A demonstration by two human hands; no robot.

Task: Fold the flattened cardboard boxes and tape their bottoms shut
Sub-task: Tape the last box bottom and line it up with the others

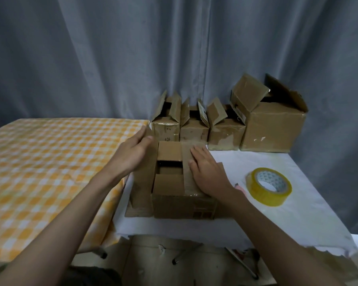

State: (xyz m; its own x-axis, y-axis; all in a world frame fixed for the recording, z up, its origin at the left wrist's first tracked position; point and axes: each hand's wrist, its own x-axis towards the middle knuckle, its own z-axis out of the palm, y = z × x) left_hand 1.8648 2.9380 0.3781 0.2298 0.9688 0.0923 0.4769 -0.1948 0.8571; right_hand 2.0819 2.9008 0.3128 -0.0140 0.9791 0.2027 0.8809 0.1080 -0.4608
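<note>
A brown corrugated cardboard box (182, 195) stands at the near edge of the white-covered counter (287, 219), its flaps half folded. The two short flaps are turned in over the opening, with a dark gap between them. The right hand (207, 172) lies flat on the box's right long flap, fingers straight and together, pressing it down — no grip closed on anything. The left hand (132, 153) is at the box's left long flap (141, 182), which stands out to the side; the fingers are straight and rest against the flap's far edge, thumb spread apart.

To the right of the box, well apart from it, a roll of yellowish clear packing tape (269, 186) lies on its side on the counter. To the left of the box spreads an orange-and-white checked cloth (39, 172).

Behind the box, along the grey curtain (132, 58), stand three small brown folded boxes (194, 129) with their flaps up — and a larger brown box (273, 129) at the right end of the row.
</note>
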